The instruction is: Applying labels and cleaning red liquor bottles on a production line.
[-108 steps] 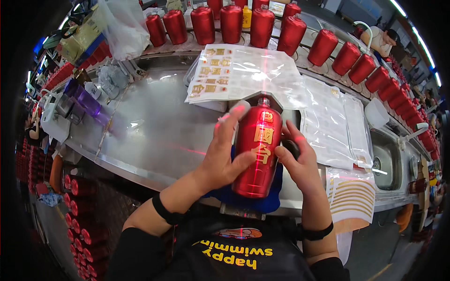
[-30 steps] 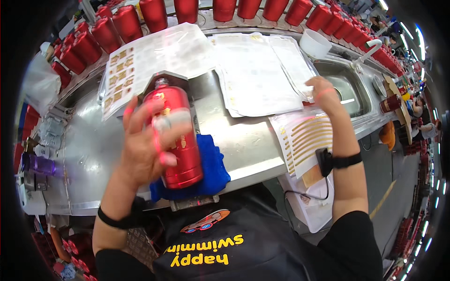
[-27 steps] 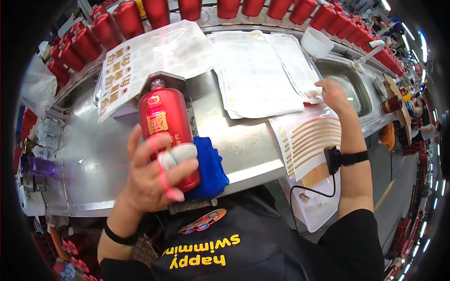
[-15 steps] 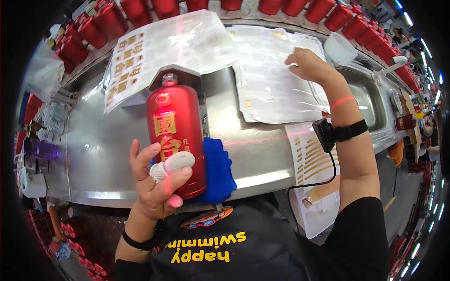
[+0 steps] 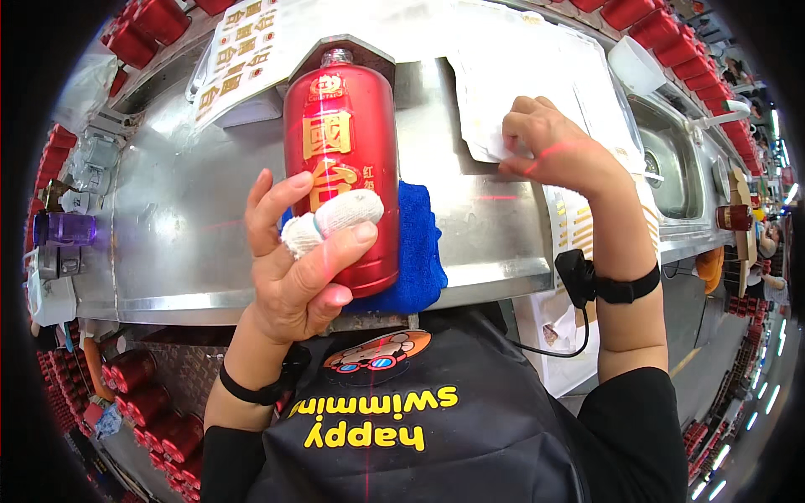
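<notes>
A glossy red bottle (image 5: 344,159) with gold characters lies on a blue cloth (image 5: 417,251) at the front of the steel bench (image 5: 176,218). My left hand (image 5: 302,260) rests on its lower body, one finger wrapped in white gauze, fingers curled round the bottle. My right hand (image 5: 558,151) is out to the right, pinching the near corner of a white backing sheet (image 5: 503,84) that lies flat on the bench. A black band with a cable sits on that wrist.
Sheets of gold labels (image 5: 251,42) lie at the back left. Rows of red bottles (image 5: 662,33) line the far edge and more stand under the bench (image 5: 142,394). A steel sink (image 5: 679,168) and a white cup (image 5: 633,63) are at the right.
My left hand slid down the bottle and laid it on the blue cloth. My right hand drew back from the far right and came down onto the white sheet's near corner.
</notes>
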A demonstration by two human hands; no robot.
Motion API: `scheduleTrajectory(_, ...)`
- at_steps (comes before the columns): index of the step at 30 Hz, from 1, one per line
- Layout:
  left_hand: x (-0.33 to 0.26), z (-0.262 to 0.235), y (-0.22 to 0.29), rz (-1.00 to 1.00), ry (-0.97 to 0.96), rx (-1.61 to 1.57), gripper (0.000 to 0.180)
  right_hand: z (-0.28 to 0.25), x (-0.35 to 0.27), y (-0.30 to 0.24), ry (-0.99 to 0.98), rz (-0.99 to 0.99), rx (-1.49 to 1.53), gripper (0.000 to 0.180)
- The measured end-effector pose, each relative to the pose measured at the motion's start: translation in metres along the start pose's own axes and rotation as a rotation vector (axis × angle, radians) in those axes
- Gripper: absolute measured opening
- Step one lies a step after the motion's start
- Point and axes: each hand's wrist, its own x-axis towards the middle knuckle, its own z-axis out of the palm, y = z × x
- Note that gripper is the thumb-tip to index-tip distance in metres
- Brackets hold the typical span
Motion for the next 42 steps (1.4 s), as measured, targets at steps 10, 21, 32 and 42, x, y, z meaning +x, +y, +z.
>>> scheduleTrajectory(10,-0.002,0.002,-0.002,0.021,0.029,-0.023,0.043,-0.047,0.017,0.077,0.138,0.015,0.286,0.019)
scheduleTrajectory(21,-0.003,0.001,-0.001,-0.019,0.012,-0.043,0.040,0.005,0.084,0.115,0.035,0.230,-0.465,0.037)
scheduleTrajectory(32,-0.007,0.004,-0.003,-0.011,0.047,0.029,0.051,-0.062,-0.027,0.166,0.840,0.398,1.094,0.031)
scheduleTrajectory(42,-0.009,0.011,-0.003,0.019,0.124,0.059,0.061,0.062,-0.395,0.152,1.754,0.687,1.455,0.037)
